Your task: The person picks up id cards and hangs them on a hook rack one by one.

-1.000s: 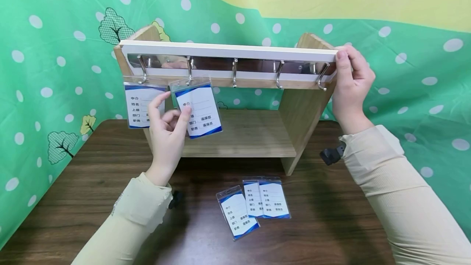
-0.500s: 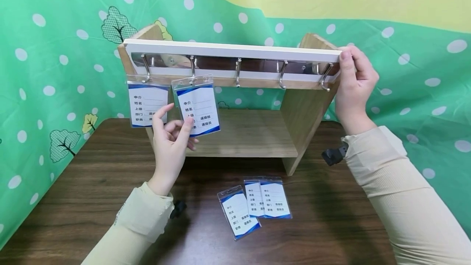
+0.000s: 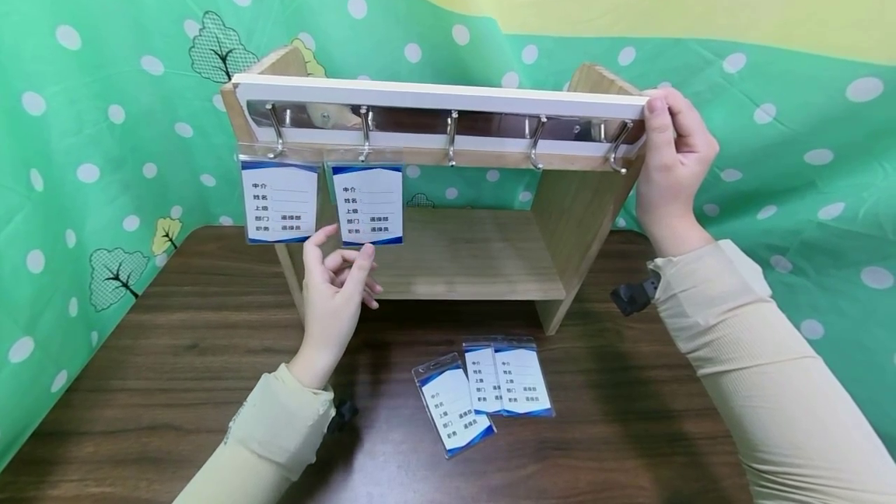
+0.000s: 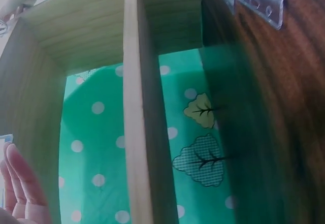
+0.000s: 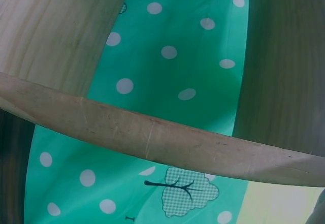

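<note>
Green cloth with white dots (image 3: 805,201) backs the dark wood-grain table (image 3: 175,333). From my remote seat I see the blue-and-white name card in a clear plastic sleeve (image 3: 369,207) hanging at the second silver metal hook (image 3: 364,131). I judge it light, bendy and slick, best pinched by its side edges. Just below, the left hand (image 3: 332,290) has loosely bent fingers and holds nothing; I can't tell whether its thumb touches. The right hand (image 3: 675,166) grips the end of the long white rail (image 3: 448,94).
</note>
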Tool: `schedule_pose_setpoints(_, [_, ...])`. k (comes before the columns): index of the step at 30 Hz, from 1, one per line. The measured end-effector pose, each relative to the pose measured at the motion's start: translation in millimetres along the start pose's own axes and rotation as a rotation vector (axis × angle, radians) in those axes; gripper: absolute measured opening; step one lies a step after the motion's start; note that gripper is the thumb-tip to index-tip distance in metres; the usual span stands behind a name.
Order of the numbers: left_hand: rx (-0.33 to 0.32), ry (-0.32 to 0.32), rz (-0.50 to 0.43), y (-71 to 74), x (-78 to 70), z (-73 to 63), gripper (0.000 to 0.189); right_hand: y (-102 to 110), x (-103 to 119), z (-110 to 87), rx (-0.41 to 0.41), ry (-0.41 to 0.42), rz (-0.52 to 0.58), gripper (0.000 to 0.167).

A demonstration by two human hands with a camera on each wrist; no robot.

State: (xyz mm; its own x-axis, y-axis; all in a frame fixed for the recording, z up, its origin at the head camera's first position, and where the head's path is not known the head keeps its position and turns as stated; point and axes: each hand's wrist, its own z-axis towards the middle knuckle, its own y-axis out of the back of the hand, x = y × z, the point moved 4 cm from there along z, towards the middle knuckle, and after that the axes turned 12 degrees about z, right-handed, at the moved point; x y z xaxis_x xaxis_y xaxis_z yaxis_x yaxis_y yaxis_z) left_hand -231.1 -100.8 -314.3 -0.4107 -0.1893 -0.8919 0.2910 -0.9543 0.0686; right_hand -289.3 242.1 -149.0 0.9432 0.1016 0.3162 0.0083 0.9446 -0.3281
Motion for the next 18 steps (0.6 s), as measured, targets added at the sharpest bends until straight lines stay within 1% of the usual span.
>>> schedule_pose_setpoints(7, [0.031, 0.094, -0.001, -2.9, 10.3, -5.7, 0.053, 1.4, -1.0, 0.3, -0.016, -0.001, -0.005, 0.018])
schedule_pose_setpoints(11, [0.055, 0.143, 0.004, -3.3, 16.8, -7.6, 0.052, 1.2, -0.8, 0.5, -0.018, 0.004, -0.002, 0.018])
schedule_pose_setpoints(13, [0.065, 0.152, 0.007, -3.1, 19.3, -8.8, 0.049, 0.6, -0.6, 0.6, -0.014, 0.006, -0.001, 0.018])
schedule_pose_setpoints(18, [0.096, 0.146, 0.027, -2.5, 25.0, -11.9, 0.044, -0.6, 0.0, 0.1, -0.014, 0.006, -0.003, 0.018])
